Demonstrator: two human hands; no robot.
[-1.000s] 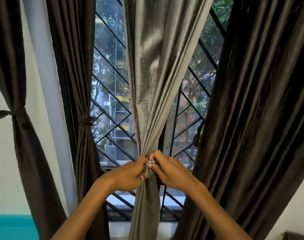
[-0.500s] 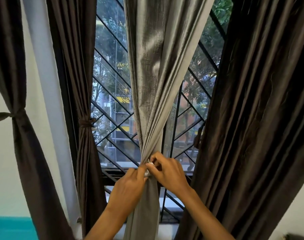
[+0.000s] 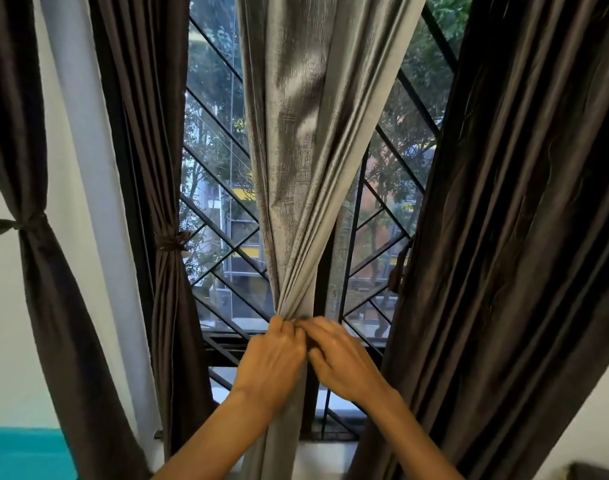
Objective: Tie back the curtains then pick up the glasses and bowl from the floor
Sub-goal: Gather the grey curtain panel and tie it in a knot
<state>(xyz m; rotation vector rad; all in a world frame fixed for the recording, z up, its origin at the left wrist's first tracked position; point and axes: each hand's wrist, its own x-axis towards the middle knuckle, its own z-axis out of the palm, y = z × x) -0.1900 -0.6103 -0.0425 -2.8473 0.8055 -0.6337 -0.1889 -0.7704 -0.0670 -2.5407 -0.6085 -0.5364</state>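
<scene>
Fingers (image 3: 284,332) curled — pinching grey curtain (image 3: 296,168).

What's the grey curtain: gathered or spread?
Gathered: grey curtain narrows to a bunch at left hand and right hand; tie hidden.

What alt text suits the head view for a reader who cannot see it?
A person's left hand grips a grey curtain at its bunched waist, the right hand meeting it there, before a grilled window. Two tied dark curtains hang to the left, a loose dark curtain to the right.
</scene>
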